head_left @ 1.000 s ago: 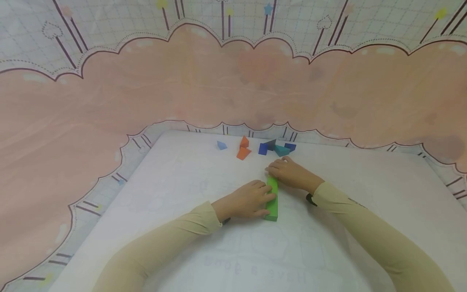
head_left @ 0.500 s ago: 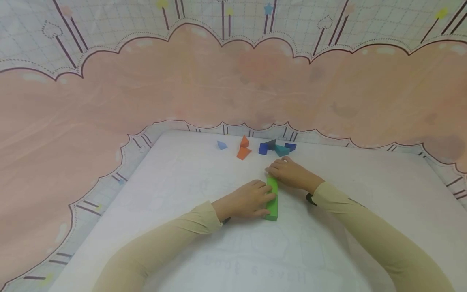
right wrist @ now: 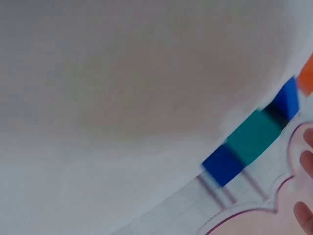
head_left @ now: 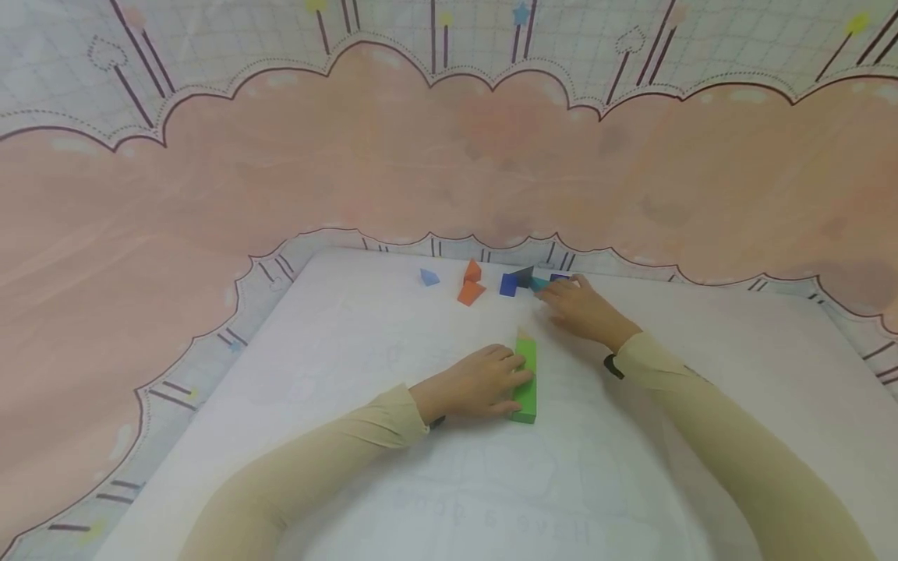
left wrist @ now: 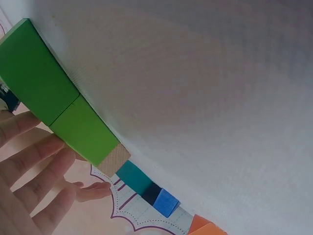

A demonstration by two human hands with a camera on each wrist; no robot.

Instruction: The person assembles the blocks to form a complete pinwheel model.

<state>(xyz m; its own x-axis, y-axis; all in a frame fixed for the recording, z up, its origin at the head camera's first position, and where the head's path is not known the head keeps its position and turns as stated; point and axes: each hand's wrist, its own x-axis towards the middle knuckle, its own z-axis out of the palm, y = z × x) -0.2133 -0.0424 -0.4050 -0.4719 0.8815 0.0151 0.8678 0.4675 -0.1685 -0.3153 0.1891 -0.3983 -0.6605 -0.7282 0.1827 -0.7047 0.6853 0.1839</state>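
On the white table, a darker green block (left wrist: 36,71) and a lighter green block (left wrist: 85,129) lie end to end as one bar. Bare wood (left wrist: 115,159) shows at the bar's far end. My left hand (head_left: 484,382) rests on the bar from the left, fingers spread and fairly straight. My right hand (head_left: 585,312) is farther back, its fingertips over a teal block (head_left: 539,284) and partly hiding it; contact cannot be told. In the right wrist view the teal block sits between a dark blue block (right wrist: 223,165) and a blue block (right wrist: 288,100).
Along the table's back lie a dark grey block (head_left: 522,276), two orange blocks (head_left: 471,292) and a light blue block (head_left: 429,277). Behind the table's back edge hangs a patterned pink cloth (head_left: 421,164).
My right hand has left the far end of the green bar and moved back and right to the teal block. My left hand has stayed on the bar.
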